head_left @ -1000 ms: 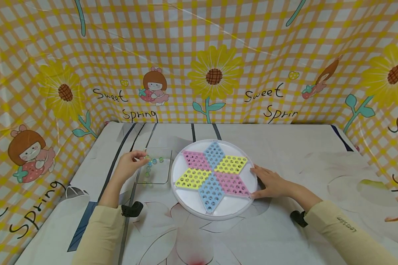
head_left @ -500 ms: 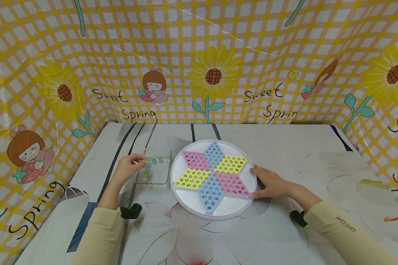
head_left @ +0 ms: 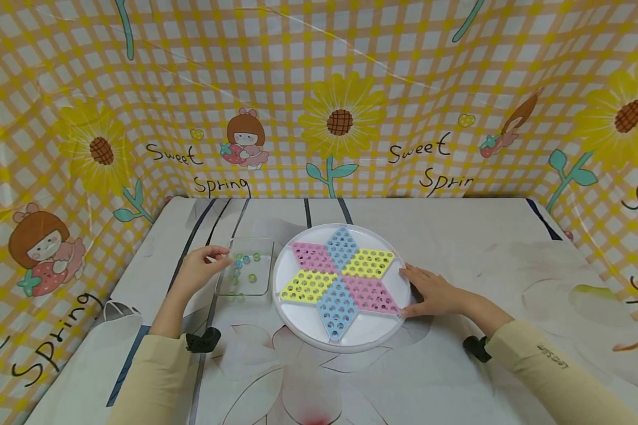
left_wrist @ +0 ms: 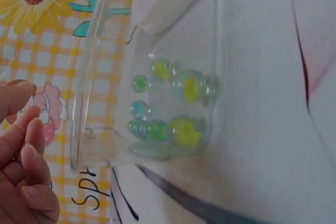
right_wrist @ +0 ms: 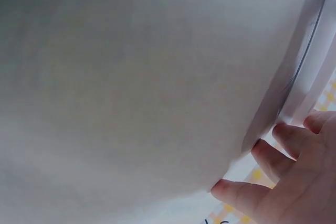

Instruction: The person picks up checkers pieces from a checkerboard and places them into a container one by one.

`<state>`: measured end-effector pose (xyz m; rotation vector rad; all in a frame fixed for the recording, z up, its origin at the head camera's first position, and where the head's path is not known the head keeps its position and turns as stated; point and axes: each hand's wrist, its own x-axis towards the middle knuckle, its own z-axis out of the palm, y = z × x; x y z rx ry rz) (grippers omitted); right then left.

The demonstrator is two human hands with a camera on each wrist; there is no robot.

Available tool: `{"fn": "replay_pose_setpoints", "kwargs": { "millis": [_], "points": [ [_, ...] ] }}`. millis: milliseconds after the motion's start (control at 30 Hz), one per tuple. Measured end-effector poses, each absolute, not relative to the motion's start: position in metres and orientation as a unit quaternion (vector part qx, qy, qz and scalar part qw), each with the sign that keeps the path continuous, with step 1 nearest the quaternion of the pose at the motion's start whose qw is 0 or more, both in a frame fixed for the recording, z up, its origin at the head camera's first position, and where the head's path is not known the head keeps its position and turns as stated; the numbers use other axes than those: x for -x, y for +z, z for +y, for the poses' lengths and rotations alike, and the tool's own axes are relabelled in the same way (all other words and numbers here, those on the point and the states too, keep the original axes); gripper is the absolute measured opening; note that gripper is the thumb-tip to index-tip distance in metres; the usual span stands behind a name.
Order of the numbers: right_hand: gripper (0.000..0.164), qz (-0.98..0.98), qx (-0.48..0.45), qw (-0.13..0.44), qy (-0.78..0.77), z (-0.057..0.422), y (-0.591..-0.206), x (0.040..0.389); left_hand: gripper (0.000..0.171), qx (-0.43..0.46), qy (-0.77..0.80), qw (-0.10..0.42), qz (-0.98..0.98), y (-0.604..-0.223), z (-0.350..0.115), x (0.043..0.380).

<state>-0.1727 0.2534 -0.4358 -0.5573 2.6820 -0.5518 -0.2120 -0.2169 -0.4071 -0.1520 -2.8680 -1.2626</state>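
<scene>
My left hand (head_left: 198,273) hovers at the left rim of a clear plastic box (head_left: 270,273). Its fingers (left_wrist: 32,169) are loosely bent, with nothing seen between them in the left wrist view. Inside the box lie several glass marbles (left_wrist: 186,132), green, yellow and blue; one green marble (head_left: 252,278) sits apart from the others. My right hand (head_left: 433,293) rests against the right edge of a round white Chinese checkers board (head_left: 300,321), fingers spread along its rim. On the board is a six-pointed star (head_left: 339,300) of pink, blue and yellow holed sections.
A white table cover (head_left: 457,230) with dark stripes and flower prints lies under everything. Behind and at the sides hangs a yellow checked cloth (head_left: 282,59) with sunflowers. At the left edge sits a pale object (head_left: 119,321) with looped strips.
My left hand has drawn back slightly to the left, and a green marble now lies farther into the box. The right hand stays at the board's edge.
</scene>
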Motion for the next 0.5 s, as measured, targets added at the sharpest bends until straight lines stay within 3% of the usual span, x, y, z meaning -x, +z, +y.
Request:
{"fn": "replay_pose_setpoints", "kwargs": {
  "millis": [267, 500],
  "points": [
    [0.099, 0.943, 0.194, 0.170, -0.213, 0.254, -0.432, 0.170, 0.058, 0.108, -0.351, 0.000, -0.930, -0.397, -0.230, 0.200],
    [0.097, 0.963, 0.181, 0.088, -0.179, 0.264, -0.420, 0.166, 0.082, 0.182, -0.275, 0.014, -0.944, -0.400, -0.243, 0.184]
  ]
}}
